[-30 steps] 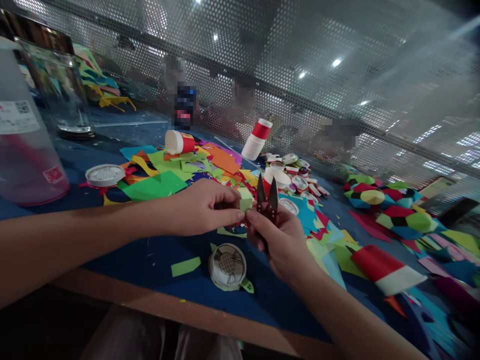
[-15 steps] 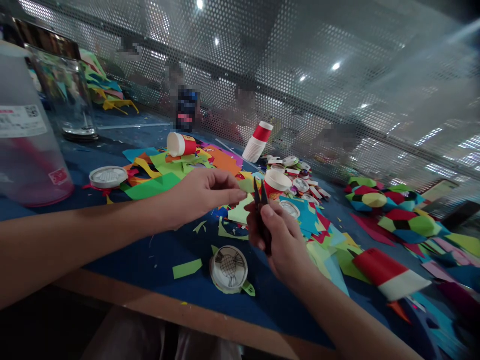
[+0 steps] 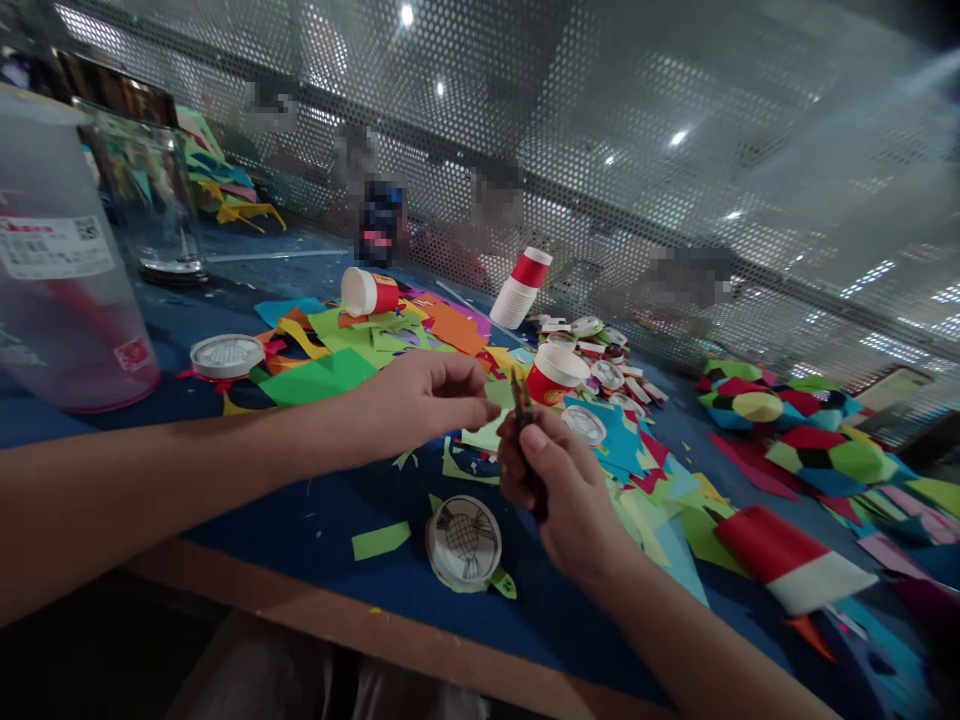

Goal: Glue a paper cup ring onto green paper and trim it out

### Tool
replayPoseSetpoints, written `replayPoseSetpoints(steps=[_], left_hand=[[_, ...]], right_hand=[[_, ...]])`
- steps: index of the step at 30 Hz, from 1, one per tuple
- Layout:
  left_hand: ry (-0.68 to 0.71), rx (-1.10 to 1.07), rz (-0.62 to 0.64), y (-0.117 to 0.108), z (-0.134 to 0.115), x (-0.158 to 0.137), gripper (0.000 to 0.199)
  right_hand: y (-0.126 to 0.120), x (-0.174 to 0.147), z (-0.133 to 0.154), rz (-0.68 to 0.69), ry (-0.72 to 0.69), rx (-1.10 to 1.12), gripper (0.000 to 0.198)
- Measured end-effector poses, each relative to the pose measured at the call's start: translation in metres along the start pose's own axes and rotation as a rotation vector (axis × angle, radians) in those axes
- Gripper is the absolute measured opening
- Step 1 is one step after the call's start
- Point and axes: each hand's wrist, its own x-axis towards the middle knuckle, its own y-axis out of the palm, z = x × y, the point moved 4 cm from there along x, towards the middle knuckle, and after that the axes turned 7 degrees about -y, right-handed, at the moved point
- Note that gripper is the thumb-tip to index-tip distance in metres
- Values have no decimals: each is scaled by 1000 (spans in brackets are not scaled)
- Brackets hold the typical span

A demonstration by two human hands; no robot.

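Note:
In my right hand (image 3: 562, 485) is a pair of dark scissors (image 3: 520, 395), blades pointing up and nearly together. My left hand (image 3: 427, 400) is closed in a pinch just left of the blades, on what looks like a small piece of light green paper (image 3: 496, 391); the fingers hide most of it. Below my hands lies a round paper-cup base (image 3: 465, 540) with a black grid and lines drawn on it. A green paper piece with a small drawn face (image 3: 504, 582) pokes out at its lower right. Left of it rests a green paper strip (image 3: 381, 541).
Paper scraps (image 3: 322, 377) and a red-and-white paper cup (image 3: 559, 372) lie beyond my hands. A cup stack (image 3: 523, 288) stands farther back. At left are a plastic cup (image 3: 67, 300) and a glass jar (image 3: 154, 200). Colourful paper crafts (image 3: 817, 455) and a flattened cup (image 3: 787, 555) are at right.
The scissor blades have come from spread apart to nearly together. Both hands stay near the same place, and the whole view has shifted slightly.

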Motion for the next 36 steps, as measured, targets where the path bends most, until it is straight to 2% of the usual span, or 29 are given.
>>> replayPoseSetpoints(steps=[3, 5, 7, 10, 13, 17, 19, 23, 28, 30, 31, 34, 36], left_hand=[[85, -126, -175, -27, -10, 4, 13], [155, -196, -384, -51, -17, 4, 21], [223, -112, -469, -67, -24, 5, 30], [140, 152, -376, -72, -21, 10, 31], [92, 421, -275, -67, -13, 16, 27], [141, 509, -163, -61, -6, 20, 24], [174, 489, -206, -63, -6, 20, 24], [169, 474, -384, -71, -8, 20, 31], [142, 736, -419, -72, 2, 23, 36], [142, 816, -368, -70, 8, 25, 42], [112, 837, -303, -69, 11, 26, 43], [-16, 877, -6, -57, 20, 28, 41], [15, 920, 119, -46, 22, 28, 35]], right_hand=[[-10, 5, 8, -128, -72, 32, 28], [-16, 8, 13, -195, -109, 37, 25], [-19, 10, 16, -231, -127, 37, 25], [-20, 11, 17, -253, -133, 26, 25], [-20, 11, 18, -253, -133, 13, 25], [-21, 12, 19, -249, -134, -4, 25], [-22, 12, 19, -260, -137, -12, 26], [-25, 13, 18, -297, -124, -21, 27], [-27, 15, 18, -323, -112, -19, 28], [-28, 16, 18, -330, -105, -20, 29], [-28, 16, 18, -334, -102, -22, 29], [-29, 16, 16, -332, -97, -26, 30], [-29, 16, 15, -320, -101, -29, 30]])
